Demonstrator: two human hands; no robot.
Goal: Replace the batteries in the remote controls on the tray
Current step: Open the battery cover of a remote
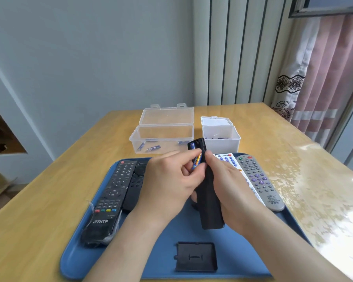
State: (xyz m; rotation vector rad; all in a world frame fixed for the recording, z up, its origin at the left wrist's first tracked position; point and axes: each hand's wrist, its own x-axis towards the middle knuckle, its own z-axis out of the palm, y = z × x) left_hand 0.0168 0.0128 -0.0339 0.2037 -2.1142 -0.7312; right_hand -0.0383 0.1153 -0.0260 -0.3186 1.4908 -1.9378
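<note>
Above the blue tray point(86, 251), my right hand point(230, 186) grips a black remote point(209, 204), back side up, its battery bay open at the far end. One battery point(192, 145) sits in that bay. My left hand point(167, 180) pinches a blue-and-orange battery point(197, 160) right beside the bay. The remote's black battery cover point(196, 259) lies on the tray near me. Also on the tray are a black TNTF remote point(108, 200), a slim black remote point(136, 182), a white remote point(228, 159) and a grey remote point(257, 180).
Behind the tray stand two open boxes: a clear one point(163, 137) holding a few blue batteries point(153, 147), and a white one point(220, 137) with batteries inside. The wooden table point(283, 159) ends at a wall, with a curtain point(324, 78) at the right.
</note>
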